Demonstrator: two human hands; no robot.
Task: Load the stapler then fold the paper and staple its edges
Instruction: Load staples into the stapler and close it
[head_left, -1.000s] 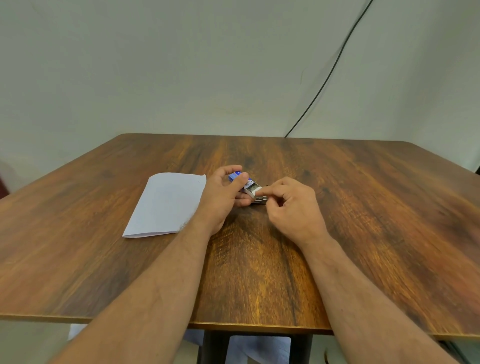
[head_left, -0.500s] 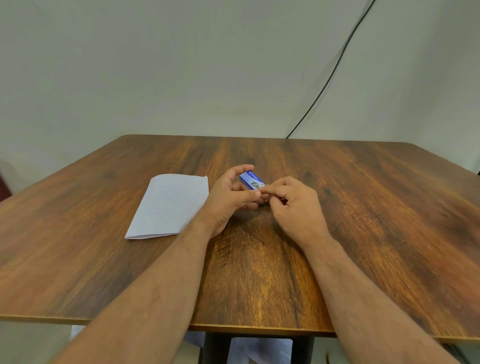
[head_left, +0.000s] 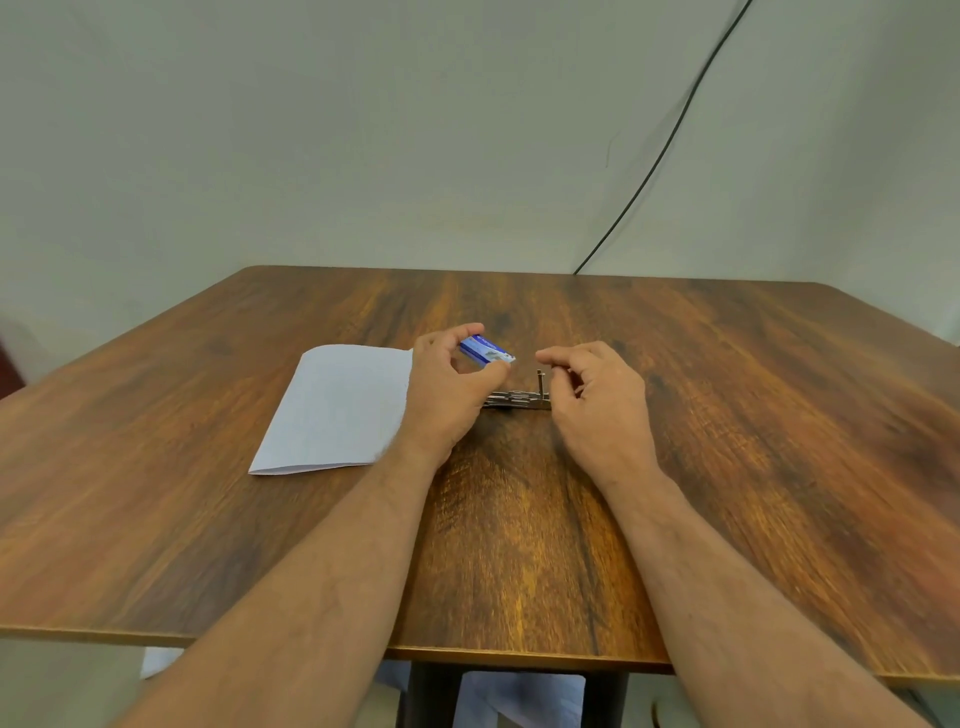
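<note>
Mid-frame: left hand (head_left: 447, 395) gripping blue staple box (head_left: 485, 351); right hand (head_left: 597, 400) hovering loosely curled, empty, over metal stapler (head_left: 517, 399) lying opened on counter (head_left: 727, 415).

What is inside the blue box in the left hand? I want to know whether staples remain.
Its contents cannot be seen. The left hand pinches the blue box, whose outside alone shows; the stapler lies on the table.

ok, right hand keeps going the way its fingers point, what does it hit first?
Probably the blue staple box held by the left hand; the right hand points leftward at it. The stapler looks lower, depth unclear.
</note>
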